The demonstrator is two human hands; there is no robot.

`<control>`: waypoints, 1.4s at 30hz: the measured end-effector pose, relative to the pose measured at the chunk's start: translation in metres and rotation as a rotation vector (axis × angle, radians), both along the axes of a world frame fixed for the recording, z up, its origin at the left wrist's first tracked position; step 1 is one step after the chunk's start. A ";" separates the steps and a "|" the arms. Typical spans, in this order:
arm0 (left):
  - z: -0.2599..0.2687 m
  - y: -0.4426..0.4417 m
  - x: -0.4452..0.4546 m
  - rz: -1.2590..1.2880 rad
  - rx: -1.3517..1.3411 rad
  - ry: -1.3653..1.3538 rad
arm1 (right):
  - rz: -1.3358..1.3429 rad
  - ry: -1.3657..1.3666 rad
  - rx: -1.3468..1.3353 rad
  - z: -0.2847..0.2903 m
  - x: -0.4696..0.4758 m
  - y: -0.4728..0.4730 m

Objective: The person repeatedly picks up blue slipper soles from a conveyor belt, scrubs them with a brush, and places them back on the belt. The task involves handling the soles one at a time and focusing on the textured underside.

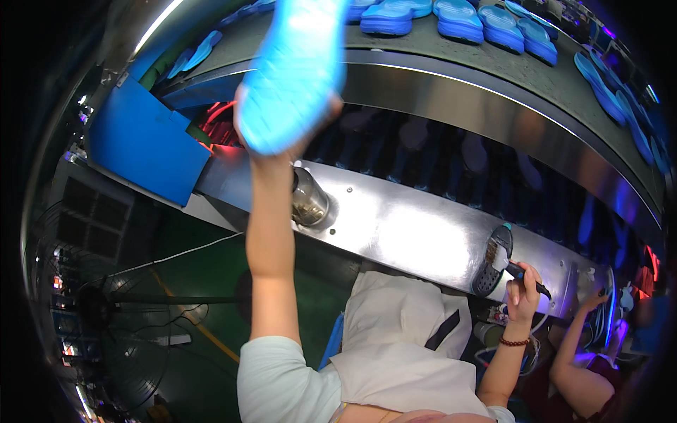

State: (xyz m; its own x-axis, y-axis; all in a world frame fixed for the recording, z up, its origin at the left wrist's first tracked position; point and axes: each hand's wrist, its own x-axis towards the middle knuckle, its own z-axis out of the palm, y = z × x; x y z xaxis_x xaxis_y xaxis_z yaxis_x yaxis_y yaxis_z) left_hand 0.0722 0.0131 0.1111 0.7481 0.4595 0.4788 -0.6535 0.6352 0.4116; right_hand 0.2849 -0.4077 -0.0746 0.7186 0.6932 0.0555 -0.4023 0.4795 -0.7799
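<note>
My left hand (291, 143) is raised over the conveyor side and grips a bright blue shoe sole (291, 79), blurred and tilted, its far end cut off by the picture's top edge. My right hand (523, 293), with a beaded bracelet at its wrist, holds the black handle of a brush (521, 272). The brush's head rests on a dark, perforated clog-like shoe or sole (486, 277) lying on the metal ledge (412, 227). A clear bottle or jar (309, 198) with pale brownish contents stands on the ledge beside my left forearm.
Blue soles (457, 21) lie in rows on the conveyor belt (412, 50). Below its metal rim is a dark opening with sole shapes. A blue panel (143, 148) stands at left, a fan (98, 306) below it. A co-worker's arm (574, 338) is at right.
</note>
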 end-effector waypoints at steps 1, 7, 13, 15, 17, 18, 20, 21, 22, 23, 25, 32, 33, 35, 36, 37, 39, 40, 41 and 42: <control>0.011 0.042 -0.005 -0.056 0.017 -0.113 | 0.018 0.029 0.010 -0.002 -0.001 0.003; 0.044 0.116 0.085 0.979 0.207 0.578 | -0.025 0.068 -0.067 -0.006 -0.008 0.008; 0.046 0.090 0.160 1.384 2.035 1.176 | -0.149 0.150 -0.160 -0.005 -0.009 0.005; 0.047 0.105 0.166 1.356 2.076 1.266 | -0.150 0.154 -0.182 -0.005 -0.009 0.001; 0.048 0.117 0.172 1.293 1.975 1.401 | -0.178 0.171 -0.195 -0.010 -0.008 -0.001; 0.053 0.115 0.177 1.242 1.959 1.451 | -0.181 0.220 -0.186 -0.011 -0.007 -0.003; 0.061 0.114 0.188 1.164 1.866 1.442 | -0.215 0.260 -0.180 -0.013 -0.006 -0.006; 0.062 0.113 0.192 1.203 1.831 1.371 | -0.211 0.267 -0.177 -0.016 -0.004 -0.008; 0.063 0.121 0.200 1.160 1.865 1.301 | -0.211 0.273 -0.173 -0.019 -0.002 -0.011; 0.062 0.130 0.208 1.117 1.897 1.234 | -0.230 0.268 -0.165 -0.022 -0.001 -0.015; 0.063 0.123 0.215 1.102 1.863 1.092 | -0.248 0.317 -0.168 -0.030 0.001 -0.022; 0.068 0.096 0.227 0.900 1.678 1.010 | -0.300 0.374 -0.181 -0.038 0.006 -0.027; 0.069 0.086 0.231 0.847 1.677 0.994 | -0.297 0.358 -0.173 -0.039 0.006 -0.027; 0.069 0.062 0.245 0.785 1.674 0.969 | -0.304 0.369 -0.142 -0.038 0.005 -0.031; 0.069 0.050 0.253 0.767 1.690 0.926 | -0.300 0.355 -0.142 -0.035 0.004 -0.030; 0.065 0.039 0.262 0.742 1.701 0.881 | -0.301 0.340 -0.149 -0.033 0.003 -0.031; 0.061 0.021 0.281 0.723 1.770 0.845 | -0.314 0.345 -0.141 -0.029 0.001 -0.029; 0.059 0.013 0.288 0.725 1.775 0.773 | -0.320 0.279 -0.128 -0.027 0.001 -0.028; 0.057 0.005 0.291 0.729 1.779 0.702 | -0.325 0.213 -0.115 -0.023 0.002 -0.025; 0.057 -0.003 0.291 0.653 1.793 0.655 | -0.329 0.185 -0.089 -0.017 0.003 -0.022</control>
